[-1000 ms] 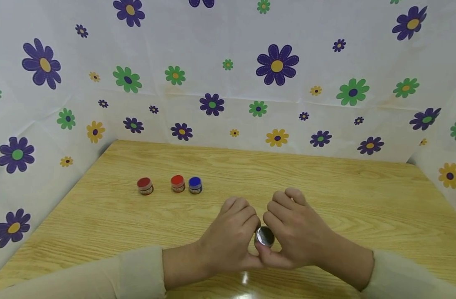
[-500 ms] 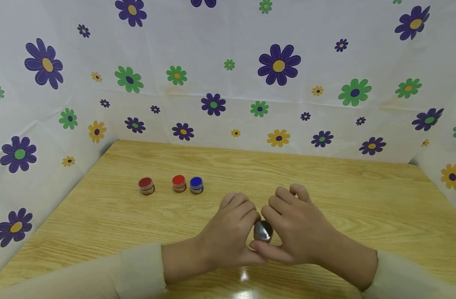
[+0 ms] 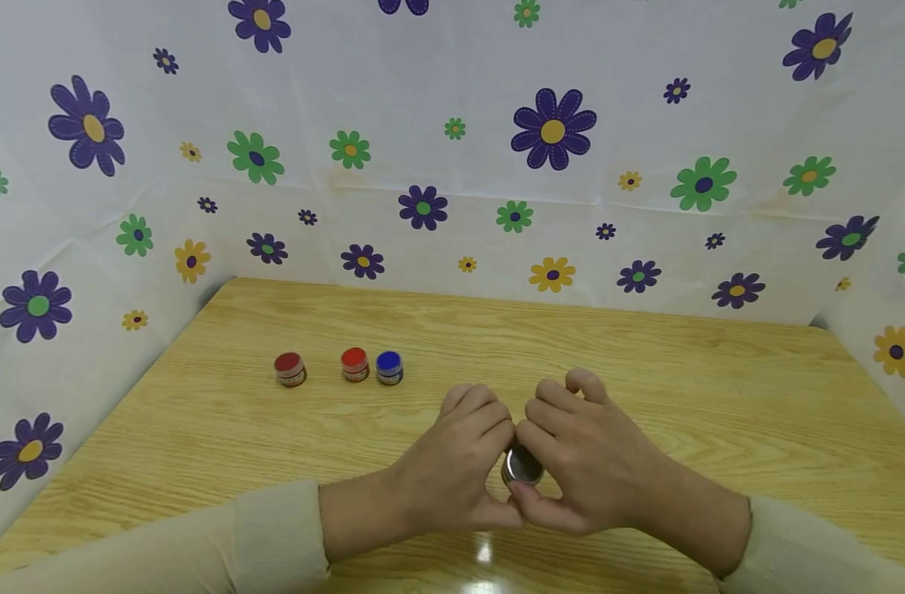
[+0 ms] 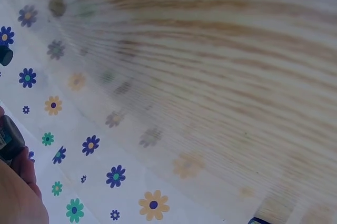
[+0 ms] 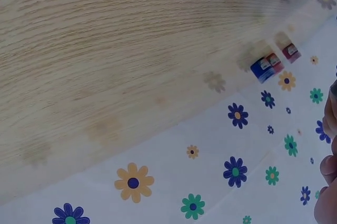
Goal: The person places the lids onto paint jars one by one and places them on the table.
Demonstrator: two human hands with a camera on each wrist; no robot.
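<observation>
Left hand (image 3: pixel 455 466) and right hand (image 3: pixel 582 462): brought together at centre, fingers curled, thumbs meeting below; forearms sleeved, angled inward.

Item: small round jar (image 3: pixel 523 467) with shiny silver lid, tilted toward you, pinched between your left hand (image 3: pixel 452 470) and right hand (image 3: pixel 589 470) near the front desk (image 3: pixel 645 363) edge.
</observation>
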